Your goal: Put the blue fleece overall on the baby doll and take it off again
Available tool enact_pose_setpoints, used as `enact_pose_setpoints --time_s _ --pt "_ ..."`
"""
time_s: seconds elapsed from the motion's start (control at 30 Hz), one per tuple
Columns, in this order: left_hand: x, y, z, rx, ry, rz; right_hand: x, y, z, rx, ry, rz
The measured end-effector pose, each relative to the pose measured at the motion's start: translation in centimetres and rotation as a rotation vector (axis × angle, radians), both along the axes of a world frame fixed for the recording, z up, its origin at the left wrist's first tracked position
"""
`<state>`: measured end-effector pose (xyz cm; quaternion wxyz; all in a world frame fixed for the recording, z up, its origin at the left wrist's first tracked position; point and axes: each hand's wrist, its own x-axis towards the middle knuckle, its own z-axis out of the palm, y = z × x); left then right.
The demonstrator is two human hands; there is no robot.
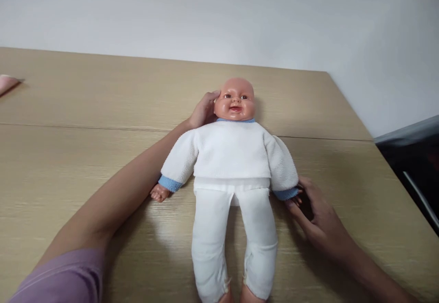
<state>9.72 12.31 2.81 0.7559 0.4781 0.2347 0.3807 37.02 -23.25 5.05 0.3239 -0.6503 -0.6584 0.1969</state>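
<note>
A baby doll [233, 156] in a white top with blue cuffs and white trousers lies on its back on a wooden table [85, 156], head away from me. My left hand [204, 110] rests against the left side of the doll's head, fingers cupped around it. My right hand [313, 211] sits at the doll's blue cuff on the right, fingers curled around the doll's small hand, which is mostly hidden.
A pale pink object [7, 83] pokes in at the far left edge of the table. A dark object [414, 156] stands beyond the table's right edge. A white wall rises behind the table.
</note>
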Motion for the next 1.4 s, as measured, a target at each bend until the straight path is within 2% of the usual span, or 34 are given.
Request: enact_pose_setpoints --time_s 0.13,0.33,0.57,0.8,1.07,1.4 --pt "0.1 -0.2 0.5 0.027 0.006 -0.029 0.1 -0.1 0.0 -0.007 -0.027 0.002" --pt "0.0 -0.1 0.5 0.069 0.014 -0.078 0.4 -0.3 -0.4 -0.002 -0.05 0.018" --pt "0.0 -0.3 0.8 0.045 0.042 -0.099 0.2 0.0 0.1 0.007 -0.066 0.026" --pt "0.4 -0.8 1.5 -0.069 0.048 0.032 0.3 0.0 -0.1 0.023 -0.064 0.025" --pt "0.4 -0.7 1.3 -0.081 0.028 0.002 0.3 -0.1 -0.1 -0.011 -0.062 0.018" --pt "0.4 -1.4 2.1 -0.086 0.063 -0.022 0.4 -0.1 -0.3 0.009 -0.067 0.02"
